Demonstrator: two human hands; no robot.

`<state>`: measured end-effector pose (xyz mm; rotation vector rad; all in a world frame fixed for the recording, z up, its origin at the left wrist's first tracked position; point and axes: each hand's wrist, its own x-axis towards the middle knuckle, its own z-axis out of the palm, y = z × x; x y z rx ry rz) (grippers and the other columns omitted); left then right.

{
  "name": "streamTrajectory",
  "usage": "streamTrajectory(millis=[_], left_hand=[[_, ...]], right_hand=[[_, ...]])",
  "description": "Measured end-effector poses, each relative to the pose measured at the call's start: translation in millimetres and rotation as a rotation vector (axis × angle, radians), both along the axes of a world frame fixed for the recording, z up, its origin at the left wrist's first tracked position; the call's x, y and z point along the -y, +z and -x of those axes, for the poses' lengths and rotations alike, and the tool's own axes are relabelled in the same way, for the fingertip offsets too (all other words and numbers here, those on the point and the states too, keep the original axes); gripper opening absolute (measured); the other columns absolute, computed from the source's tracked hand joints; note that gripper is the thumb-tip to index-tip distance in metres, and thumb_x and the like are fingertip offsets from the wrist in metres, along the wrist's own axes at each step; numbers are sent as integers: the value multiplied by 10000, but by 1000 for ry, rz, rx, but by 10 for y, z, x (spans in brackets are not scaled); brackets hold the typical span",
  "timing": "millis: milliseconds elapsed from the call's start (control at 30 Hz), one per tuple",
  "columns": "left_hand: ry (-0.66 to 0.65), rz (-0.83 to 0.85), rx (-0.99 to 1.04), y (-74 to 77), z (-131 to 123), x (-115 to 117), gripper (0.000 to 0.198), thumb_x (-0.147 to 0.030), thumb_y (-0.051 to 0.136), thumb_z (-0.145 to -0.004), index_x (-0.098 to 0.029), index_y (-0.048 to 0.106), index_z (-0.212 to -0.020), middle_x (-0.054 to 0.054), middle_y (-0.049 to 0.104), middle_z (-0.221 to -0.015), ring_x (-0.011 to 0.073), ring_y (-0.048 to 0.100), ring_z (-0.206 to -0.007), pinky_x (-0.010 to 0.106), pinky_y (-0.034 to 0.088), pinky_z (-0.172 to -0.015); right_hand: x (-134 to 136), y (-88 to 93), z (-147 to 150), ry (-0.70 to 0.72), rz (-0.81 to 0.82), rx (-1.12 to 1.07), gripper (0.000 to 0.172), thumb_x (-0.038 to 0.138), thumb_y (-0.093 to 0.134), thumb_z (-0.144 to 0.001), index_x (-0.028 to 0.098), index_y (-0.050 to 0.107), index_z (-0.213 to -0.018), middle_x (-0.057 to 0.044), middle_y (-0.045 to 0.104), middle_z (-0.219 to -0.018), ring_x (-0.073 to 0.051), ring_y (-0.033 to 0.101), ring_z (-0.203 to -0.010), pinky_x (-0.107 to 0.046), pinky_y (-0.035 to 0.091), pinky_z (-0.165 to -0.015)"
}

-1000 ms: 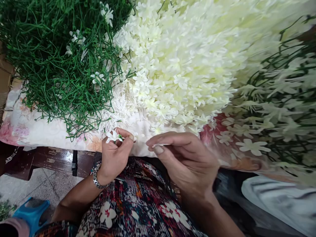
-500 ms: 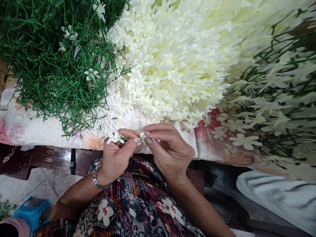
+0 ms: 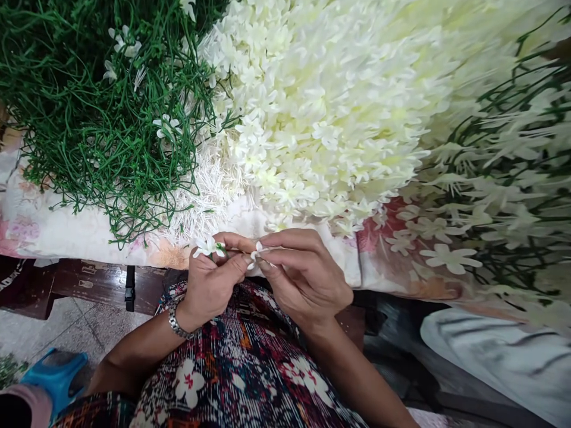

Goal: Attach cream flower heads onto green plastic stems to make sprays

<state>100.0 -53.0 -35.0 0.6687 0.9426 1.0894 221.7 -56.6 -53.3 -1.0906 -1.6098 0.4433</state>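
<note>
Grasps in curled left fingers [image 3: 236,241] a star-shaped white flower [image 3: 205,245] with green base [image 3: 220,249]; pinches with right fingers [image 3: 297,239], close to left ones, a small curled white blossom [image 3: 255,255]. Holds both near wiry white filaments [image 3: 203,205], tangled green plastic-like stems [image 3: 111,151] and ruffled cream fabric-like flowers [image 3: 330,137].

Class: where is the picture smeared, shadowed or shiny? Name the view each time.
Head view, right: flowered stems look smeared and stretched; head view, upper left: green stems sink into shadow; head view, lower left: brown wood shows glare.
</note>
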Motion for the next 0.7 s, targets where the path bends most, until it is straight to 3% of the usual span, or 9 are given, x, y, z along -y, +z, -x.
streamTrajectory(millis=[133,300,433,567,700], left_hand=[[62,-55,-31,-19,-15,3,71,-184,633,-676,-138,578,-671,-25,526,-587,43,455,-509,159,379,-476],[98,-158,-134,-62,-5,28,119,-136,623,-685,-173,579,-789,-26,563,-666,55,519,-595,154,441,-561],[105,-220,-265,-60,-4,31,186,-129,603,-693,-176,553,-866,-13,573,-737,69,538,-682,165,454,-632],[35,-218,-356,-22,14,29,106,-167,590,-708,-156,547,-804,-4,571,-712,81,535,-642,187,454,-604],[-69,-255,-390,13,57,33,81,-200,532,-762,-151,570,-815,23,590,-758,107,547,-700,221,446,-649]], right_hand=[[7,16,27,60,81,-102,252,44,607,-648,204,585,-842,-18,587,-825,-133,568,-763,-299,481,-633],[18,52,-19,161,243,-160,204,95,589,-684,212,584,-852,-9,590,-828,-125,568,-782,-286,476,-670],[34,96,-74,202,344,-39,490,202,632,-662,217,450,-1117,-34,583,-924,-141,558,-829,-305,475,-719],[45,128,-104,197,298,88,282,147,582,-698,198,540,-971,-18,600,-811,-113,554,-725,-252,457,-631],[64,128,-129,135,370,1,171,122,546,-717,182,559,-876,-5,588,-774,-99,548,-700,-230,435,-618]])
